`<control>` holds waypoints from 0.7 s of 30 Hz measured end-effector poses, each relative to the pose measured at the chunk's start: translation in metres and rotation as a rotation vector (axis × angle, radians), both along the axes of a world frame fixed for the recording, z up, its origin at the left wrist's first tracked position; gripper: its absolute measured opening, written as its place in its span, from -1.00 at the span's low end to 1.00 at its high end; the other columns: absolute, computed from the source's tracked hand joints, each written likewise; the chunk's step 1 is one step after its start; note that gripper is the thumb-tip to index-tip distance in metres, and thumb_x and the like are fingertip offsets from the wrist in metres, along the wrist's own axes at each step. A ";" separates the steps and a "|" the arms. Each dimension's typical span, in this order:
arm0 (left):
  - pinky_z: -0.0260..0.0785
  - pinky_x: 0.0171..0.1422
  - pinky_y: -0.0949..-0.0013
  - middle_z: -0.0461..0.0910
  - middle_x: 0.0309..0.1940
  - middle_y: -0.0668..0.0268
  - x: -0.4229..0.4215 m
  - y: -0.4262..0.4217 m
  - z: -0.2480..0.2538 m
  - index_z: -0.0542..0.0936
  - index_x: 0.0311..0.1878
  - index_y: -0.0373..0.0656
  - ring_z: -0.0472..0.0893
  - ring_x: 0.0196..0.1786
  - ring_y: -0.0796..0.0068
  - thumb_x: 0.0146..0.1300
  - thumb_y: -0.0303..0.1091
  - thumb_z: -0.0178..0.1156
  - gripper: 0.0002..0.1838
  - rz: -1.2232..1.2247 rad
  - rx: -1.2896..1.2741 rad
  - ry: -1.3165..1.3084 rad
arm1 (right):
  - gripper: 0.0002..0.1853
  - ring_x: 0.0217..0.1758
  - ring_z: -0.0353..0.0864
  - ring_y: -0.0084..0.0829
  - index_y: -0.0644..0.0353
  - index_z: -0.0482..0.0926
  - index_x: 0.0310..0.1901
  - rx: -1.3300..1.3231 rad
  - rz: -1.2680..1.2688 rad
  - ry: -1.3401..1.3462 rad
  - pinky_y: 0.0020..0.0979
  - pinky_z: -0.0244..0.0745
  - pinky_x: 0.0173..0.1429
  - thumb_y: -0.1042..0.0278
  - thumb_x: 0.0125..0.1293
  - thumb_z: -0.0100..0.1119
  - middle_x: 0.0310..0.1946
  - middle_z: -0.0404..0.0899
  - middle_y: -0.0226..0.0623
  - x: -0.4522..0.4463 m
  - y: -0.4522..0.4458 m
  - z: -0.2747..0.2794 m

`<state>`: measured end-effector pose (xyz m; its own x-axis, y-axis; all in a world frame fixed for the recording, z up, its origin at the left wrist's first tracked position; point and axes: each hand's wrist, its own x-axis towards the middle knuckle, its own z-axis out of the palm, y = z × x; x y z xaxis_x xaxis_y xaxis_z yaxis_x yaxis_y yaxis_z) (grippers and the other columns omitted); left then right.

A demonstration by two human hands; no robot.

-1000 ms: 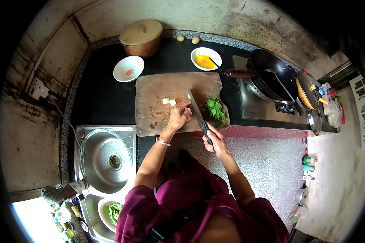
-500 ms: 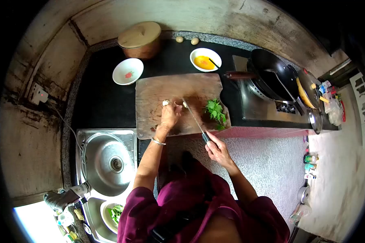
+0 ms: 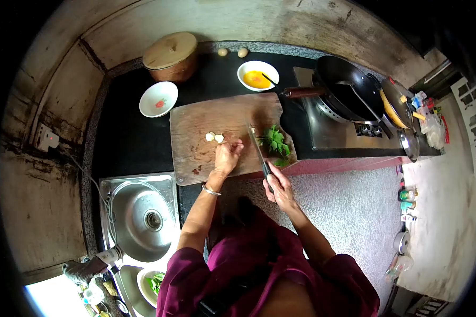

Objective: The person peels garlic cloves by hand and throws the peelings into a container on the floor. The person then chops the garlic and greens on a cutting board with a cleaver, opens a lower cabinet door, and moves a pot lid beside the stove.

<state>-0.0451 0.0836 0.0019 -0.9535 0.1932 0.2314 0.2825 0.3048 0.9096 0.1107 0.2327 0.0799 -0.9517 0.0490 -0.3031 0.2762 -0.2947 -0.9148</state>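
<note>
My right hand (image 3: 280, 187) grips the dark handle of a kitchen knife (image 3: 257, 147), its blade slanting up and left over the wooden cutting board (image 3: 195, 113). A small pale piece sits at the blade near its far end. My left hand (image 3: 228, 157), a bracelet on its wrist, rests over the board left of the blade with fingers curled in. Whatever those fingers hold, if anything, is hidden. Just beyond them lie whitish garlic cloves (image 3: 214, 137). Leafy green herbs (image 3: 275, 140) are heaped on the board, right of the knife.
Behind the board stand a white bowl (image 3: 158, 99), a lidded pot (image 3: 170, 57), two eggs (image 3: 242, 53) and a bowl of beaten egg (image 3: 257, 77). To the right, a wok (image 3: 349, 87) sits on the stove (image 3: 322, 134). A steel sink (image 3: 137, 211) is at left.
My left hand has drawn back from the blade, uncovering the garlic cloves. The knife has shifted right relative to the board, toward the herbs. The view has shifted slightly.
</note>
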 end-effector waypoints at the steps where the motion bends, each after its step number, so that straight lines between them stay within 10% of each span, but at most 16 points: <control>1: 0.41 -0.46 0.47 0.59 -0.58 0.25 0.001 -0.003 0.000 0.55 -0.23 -0.30 0.55 -0.55 0.57 0.11 -0.51 0.22 -0.85 0.008 -0.042 -0.016 | -0.51 -0.72 0.18 -0.72 -0.02 0.16 0.33 0.022 -0.079 -0.033 -0.66 0.10 -0.68 0.34 0.38 -0.09 -0.54 0.35 -0.47 -0.002 -0.001 0.002; 21: 0.44 -0.30 0.25 0.62 -0.49 0.14 0.026 -0.009 0.004 0.63 -0.31 -0.11 0.63 -0.41 0.19 0.05 -0.30 0.28 -0.85 0.111 -0.176 -0.007 | -0.53 -0.73 0.22 -0.67 0.01 0.20 0.30 -0.193 -0.064 -0.028 -0.63 0.11 -0.69 0.29 0.37 -0.04 -0.51 0.43 -0.38 -0.020 0.010 -0.006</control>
